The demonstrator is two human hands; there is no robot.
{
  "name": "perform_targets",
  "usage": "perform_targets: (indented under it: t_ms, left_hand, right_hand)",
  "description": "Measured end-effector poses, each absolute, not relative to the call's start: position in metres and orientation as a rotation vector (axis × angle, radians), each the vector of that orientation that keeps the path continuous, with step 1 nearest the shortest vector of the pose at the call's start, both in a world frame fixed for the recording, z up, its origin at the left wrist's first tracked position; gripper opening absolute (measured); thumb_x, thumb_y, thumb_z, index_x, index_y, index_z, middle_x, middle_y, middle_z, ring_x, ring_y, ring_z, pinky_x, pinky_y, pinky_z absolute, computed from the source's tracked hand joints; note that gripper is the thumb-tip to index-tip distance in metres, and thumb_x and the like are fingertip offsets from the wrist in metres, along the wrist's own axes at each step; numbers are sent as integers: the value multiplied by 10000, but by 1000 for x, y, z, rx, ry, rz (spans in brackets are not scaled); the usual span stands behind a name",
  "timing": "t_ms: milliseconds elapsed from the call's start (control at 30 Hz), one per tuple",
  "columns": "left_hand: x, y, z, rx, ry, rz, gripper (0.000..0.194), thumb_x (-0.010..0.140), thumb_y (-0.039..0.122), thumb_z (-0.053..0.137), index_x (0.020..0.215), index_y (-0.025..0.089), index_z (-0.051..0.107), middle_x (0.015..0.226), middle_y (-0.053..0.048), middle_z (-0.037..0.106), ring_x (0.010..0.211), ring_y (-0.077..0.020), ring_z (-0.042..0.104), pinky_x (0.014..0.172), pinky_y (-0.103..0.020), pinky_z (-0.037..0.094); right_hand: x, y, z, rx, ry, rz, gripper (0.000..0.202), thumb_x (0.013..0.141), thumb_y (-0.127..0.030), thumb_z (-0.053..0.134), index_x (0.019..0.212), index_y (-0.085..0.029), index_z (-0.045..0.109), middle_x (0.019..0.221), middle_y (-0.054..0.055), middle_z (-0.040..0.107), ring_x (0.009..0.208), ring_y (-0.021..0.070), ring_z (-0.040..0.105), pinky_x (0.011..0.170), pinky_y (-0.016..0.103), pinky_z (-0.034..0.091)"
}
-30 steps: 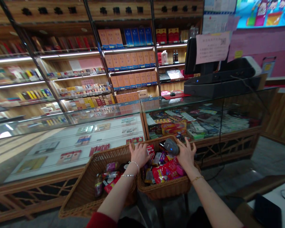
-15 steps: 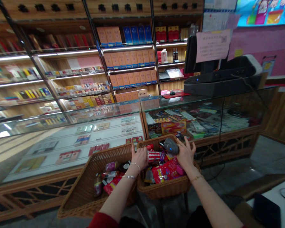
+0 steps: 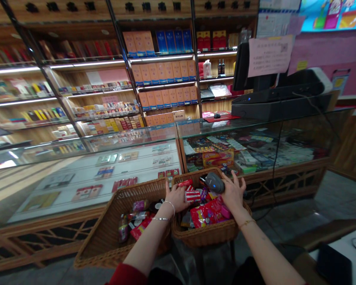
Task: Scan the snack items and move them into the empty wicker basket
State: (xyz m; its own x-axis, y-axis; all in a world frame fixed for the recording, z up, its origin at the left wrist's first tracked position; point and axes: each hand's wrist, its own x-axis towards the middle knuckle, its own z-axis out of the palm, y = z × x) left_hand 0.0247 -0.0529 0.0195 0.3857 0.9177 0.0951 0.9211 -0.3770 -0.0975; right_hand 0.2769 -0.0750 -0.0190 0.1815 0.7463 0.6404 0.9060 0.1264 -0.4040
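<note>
My left hand (image 3: 177,196) reaches over the inner rims of two wicker baskets, closed on a red-and-white striped package (image 3: 192,196). In my right hand (image 3: 233,192) is a dark grey handheld barcode scanner (image 3: 214,183) with a small blue light; the thumb and some fingers stick out. The scanner's head points left, toward the striped package. Beneath both hands, the right wicker basket (image 3: 206,236) holds several packaged snacks, among them a shiny red bag (image 3: 206,213) and a red tube-like pack (image 3: 185,183). The left wicker basket (image 3: 99,234) contains a bottle (image 3: 123,229) and several packs.
Glass display counters (image 3: 142,158) run just behind the baskets. A monitor (image 3: 241,67) and a dark cash-register base (image 3: 255,109) stand on the right counter, with a cable (image 3: 275,170) hanging down. A white table (image 3: 341,245) carrying a dark flat object (image 3: 334,263) is at lower right.
The striped package has turned slightly in my left hand, and more of the red tube-like pack shows behind it. My right hand keeps the scanner in nearly the same spot. The view shifted slightly.
</note>
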Motion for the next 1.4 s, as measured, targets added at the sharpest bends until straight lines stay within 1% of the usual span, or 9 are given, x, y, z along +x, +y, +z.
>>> perform_targets:
  t_ms: [167, 300, 400, 633, 700, 800, 967, 1167, 1400]
  left_hand:
    - [20, -53, 22, -2504, -1607, -88, 580, 651, 572, 747, 1138, 265, 673, 1136, -101, 741, 1259, -352, 539, 1153, -728, -81]
    - [17, -55, 30, -2470, -1532, -285, 608, 688, 476, 759, 1258, 320, 618, 1217, -65, 718, 1307, -328, 506, 1176, -697, -109]
    - [14, -54, 36, -2403, -1526, -435, 576, 756, 374, 708, 1316, 336, 577, 1314, -44, 678, 1363, -321, 459, 1179, -692, -136]
    - [9, -41, 38, -2251, -1609, -578, 610, 803, 241, 636, 1388, 357, 509, 1451, -33, 579, 1445, -326, 367, 1176, -723, -89]
    - [9, -39, 35, -2208, -1638, -592, 621, 802, 234, 635, 1395, 361, 500, 1464, -27, 566, 1450, -324, 365, 1182, -721, -65]
    - [10, -38, 31, -2170, -1662, -591, 641, 784, 234, 658, 1389, 376, 499, 1478, -23, 551, 1455, -330, 360, 1184, -722, -38]
    - [7, -36, 24, -2164, -1672, -627, 639, 769, 221, 664, 1371, 375, 516, 1472, -31, 557, 1445, -333, 376, 1181, -719, -45]
    - [5, -35, 20, -2191, -1668, -669, 610, 796, 202, 619, 1375, 363, 510, 1478, -20, 551, 1448, -306, 373, 1190, -701, -64]
    - [6, -37, 19, -2197, -1670, -645, 620, 784, 223, 635, 1373, 368, 507, 1475, -22, 556, 1445, -318, 374, 1200, -697, -36]
  right_hand:
    - [276, -75, -18, -1659, -1599, -245, 348, 824, -171, 511, 1102, -243, 706, 1343, 33, 655, 1452, 302, 300, 1139, 602, 118]
    - [275, -76, -16, -1679, -1601, -240, 334, 830, -166, 513, 1083, -245, 716, 1342, 22, 656, 1442, 310, 315, 1136, 595, 127]
    - [275, -76, -10, -1693, -1596, -251, 348, 815, -127, 494, 1057, -230, 722, 1335, 22, 661, 1437, 310, 328, 1137, 587, 133]
    - [260, -78, 13, -1649, -1630, -269, 278, 798, -149, 509, 947, -211, 735, 1301, 61, 681, 1433, 312, 342, 1146, 592, 102]
    - [252, -80, 17, -1628, -1666, -247, 263, 796, -176, 527, 952, -212, 737, 1288, 67, 688, 1432, 314, 347, 1152, 585, 92]
    - [239, -83, 19, -1629, -1693, -233, 327, 776, -136, 513, 1000, -219, 736, 1277, 61, 695, 1426, 296, 362, 1158, 581, 81]
    - [228, -87, 20, -1638, -1705, -250, 394, 781, -118, 494, 1088, -215, 720, 1292, 72, 684, 1429, 300, 362, 1155, 587, 100]
    - [226, -89, 20, -1647, -1720, -206, 376, 787, -113, 492, 1064, -216, 725, 1317, 55, 669, 1440, 299, 360, 1169, 585, 90]
    - [225, -90, 18, -1629, -1731, -214, 369, 800, -135, 502, 1076, -234, 725, 1306, 50, 676, 1432, 306, 373, 1167, 589, 92]
